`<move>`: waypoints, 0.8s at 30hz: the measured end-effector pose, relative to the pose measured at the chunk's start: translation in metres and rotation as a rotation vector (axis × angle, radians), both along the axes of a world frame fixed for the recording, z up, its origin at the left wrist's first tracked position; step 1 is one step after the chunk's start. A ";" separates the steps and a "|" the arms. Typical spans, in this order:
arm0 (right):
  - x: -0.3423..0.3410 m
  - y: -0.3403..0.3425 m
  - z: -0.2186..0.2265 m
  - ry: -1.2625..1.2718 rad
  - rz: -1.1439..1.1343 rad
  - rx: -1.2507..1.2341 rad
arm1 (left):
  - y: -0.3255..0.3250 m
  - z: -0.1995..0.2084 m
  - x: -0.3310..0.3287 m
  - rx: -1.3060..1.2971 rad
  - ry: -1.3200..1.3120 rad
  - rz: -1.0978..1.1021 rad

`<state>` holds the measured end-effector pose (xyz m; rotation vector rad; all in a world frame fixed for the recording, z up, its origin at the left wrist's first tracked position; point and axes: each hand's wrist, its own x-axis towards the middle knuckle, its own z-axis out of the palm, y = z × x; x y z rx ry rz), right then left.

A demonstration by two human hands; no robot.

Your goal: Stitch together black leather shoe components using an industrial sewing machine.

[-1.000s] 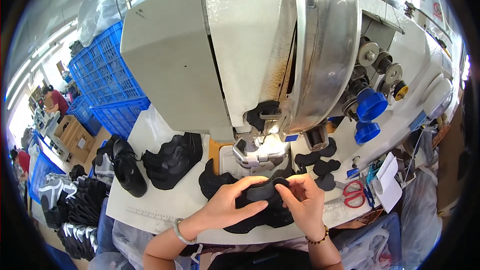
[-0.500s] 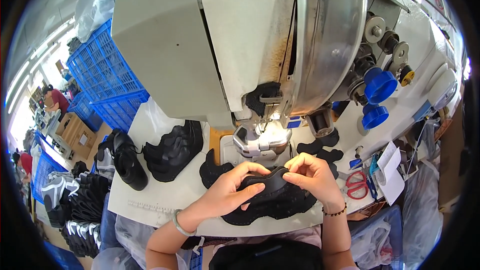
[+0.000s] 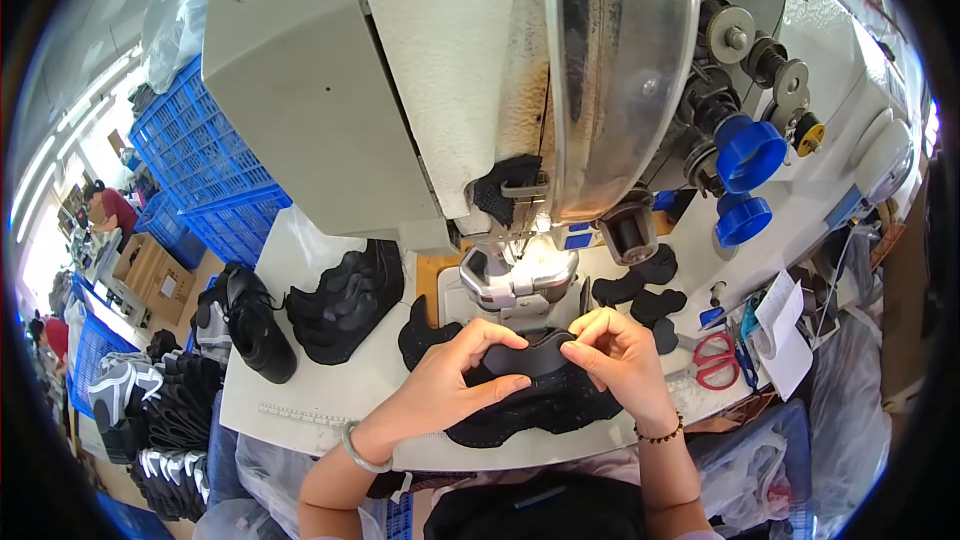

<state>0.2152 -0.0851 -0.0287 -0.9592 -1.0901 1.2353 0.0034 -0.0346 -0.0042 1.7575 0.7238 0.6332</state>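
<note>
Between my two hands is a smooth, curved black shoe piece (image 3: 532,358), held along its upper edge close to the sewing machine head (image 3: 520,275). My left hand (image 3: 455,380) pinches its left end, with the thumb below and the fingers above. At the right end, my right hand (image 3: 615,358) grips the edge between thumb and fingertips. Under both hands lies a larger black shoe upper (image 3: 545,407) with dotted edges. Whether the smooth piece is attached to that upper, I cannot tell. Another curved black part (image 3: 425,338) lies left of my left hand.
A stack of black uppers (image 3: 345,305) and a black shoe (image 3: 257,325) stand on the left. Small black pieces (image 3: 657,307), red-handled scissors (image 3: 715,362) and papers (image 3: 780,335) lie on the right. Blue crates (image 3: 205,145) rise behind the table's left side.
The view has shifted slightly. My hands have tilted the smooth black piece flatter, and its broad face shows more. Both hands keep their pinch on it.
</note>
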 end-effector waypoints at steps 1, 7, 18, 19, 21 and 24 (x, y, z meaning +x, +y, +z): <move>-0.002 0.000 0.000 0.006 -0.006 0.022 | -0.001 0.000 -0.001 -0.004 0.027 0.021; -0.007 -0.001 0.000 0.009 -0.016 0.032 | 0.000 -0.010 -0.003 0.127 -0.091 0.033; -0.009 -0.001 -0.004 0.011 -0.040 0.055 | 0.000 -0.012 -0.004 0.121 -0.102 0.071; -0.009 -0.001 -0.005 0.017 -0.036 0.061 | 0.001 -0.013 -0.004 0.121 -0.097 0.070; -0.009 -0.001 -0.005 0.023 -0.031 0.066 | 0.001 -0.013 -0.004 0.127 -0.095 0.074; -0.009 -0.001 -0.006 0.032 -0.031 0.072 | -0.001 -0.005 -0.003 0.066 -0.040 0.082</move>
